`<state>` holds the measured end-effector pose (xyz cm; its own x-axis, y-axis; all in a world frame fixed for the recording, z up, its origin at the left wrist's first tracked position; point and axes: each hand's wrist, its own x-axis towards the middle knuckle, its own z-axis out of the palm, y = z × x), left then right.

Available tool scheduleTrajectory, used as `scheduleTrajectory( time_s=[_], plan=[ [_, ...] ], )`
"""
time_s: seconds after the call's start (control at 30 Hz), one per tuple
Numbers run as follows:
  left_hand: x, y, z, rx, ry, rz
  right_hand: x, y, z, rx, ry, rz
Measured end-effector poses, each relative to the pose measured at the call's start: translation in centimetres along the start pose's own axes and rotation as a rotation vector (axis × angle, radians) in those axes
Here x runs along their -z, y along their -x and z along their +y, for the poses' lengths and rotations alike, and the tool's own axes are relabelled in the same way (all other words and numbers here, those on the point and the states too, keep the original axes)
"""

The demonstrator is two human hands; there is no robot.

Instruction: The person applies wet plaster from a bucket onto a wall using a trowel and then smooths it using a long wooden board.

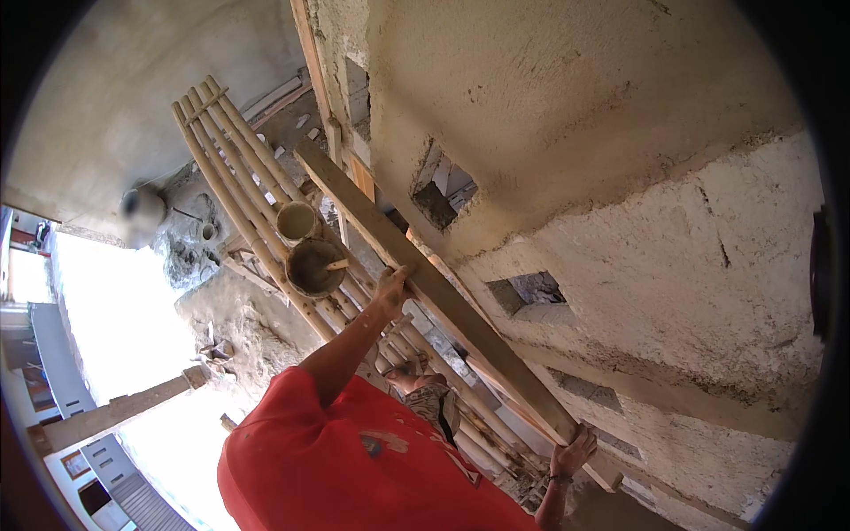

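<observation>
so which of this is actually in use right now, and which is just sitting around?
In use:
- long wooden plank, pressed along the plastered wall
- left hand, grip on the plank partway along
- right hand, grip near its lower end

Just sitting there:
- bamboo pole scaffold
- large basin with a stick in it
- small bucket

Plank [443,301] between wall [620,177] and bamboo scaffold [239,177]; bowl [314,265] on scaffold.
</observation>
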<state>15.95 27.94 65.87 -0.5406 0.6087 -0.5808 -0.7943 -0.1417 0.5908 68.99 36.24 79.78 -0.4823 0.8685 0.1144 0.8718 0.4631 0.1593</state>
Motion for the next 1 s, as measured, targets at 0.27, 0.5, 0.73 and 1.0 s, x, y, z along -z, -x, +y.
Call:
scheduleTrajectory(
  time_s=[0.27, 0.5, 0.73, 1.0],
  plan=[
    [7.9, -13.7, -11.2, -0.048, 0.058, 0.055, -16.3, -1.8, -2.6, 0.042, 0.104, 0.118],
    [16.9, -27.1, -25.1, -0.250, -0.047, 0.024, -33.5, -2.8, -4.4, 0.017, 0.169, 0.148],
    [20.9, -35.3, -34.1, -0.047, 0.126, 0.055, -50.0, 0.4, -5.3, -0.068, 0.215, 0.227],
    [23.9, -39.1, -38.9, -0.174, 0.087, -0.018, -61.5, 4.9, -6.9, -0.566, 0.355, 0.451]
  ],
)
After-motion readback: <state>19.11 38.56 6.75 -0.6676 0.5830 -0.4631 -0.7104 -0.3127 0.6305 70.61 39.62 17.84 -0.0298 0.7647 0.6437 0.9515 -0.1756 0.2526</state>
